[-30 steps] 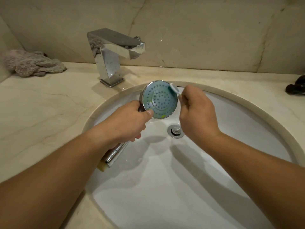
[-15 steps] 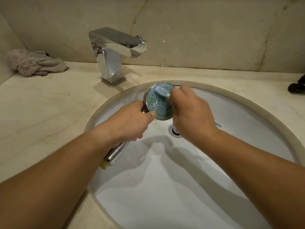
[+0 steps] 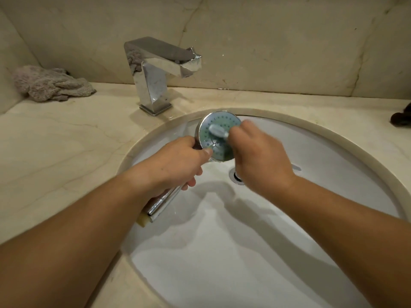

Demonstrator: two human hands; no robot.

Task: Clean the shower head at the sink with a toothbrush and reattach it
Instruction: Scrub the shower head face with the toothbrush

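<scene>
The chrome shower head (image 3: 216,123) with its round blue-green nozzle face is held over the white sink basin (image 3: 222,252), face turned towards me. My left hand (image 3: 178,163) grips its chrome handle, thumb on the face's lower edge. The handle's end sticks out below my wrist. My right hand (image 3: 260,156) grips a toothbrush (image 3: 219,131), whose pale bristle head lies across the middle of the face. Most of the toothbrush handle is hidden in my fist.
A square chrome faucet (image 3: 155,74) stands behind the basin, its spout above the shower head. A crumpled grey cloth (image 3: 49,84) lies on the marble counter (image 3: 55,152) at the far left. A dark object (image 3: 401,117) sits at the right edge. The drain (image 3: 235,176) lies under my right hand.
My right hand has swept the toothbrush leftward from the right rim onto the middle of the nozzle face. The left hand keeps the shower head nearly still.
</scene>
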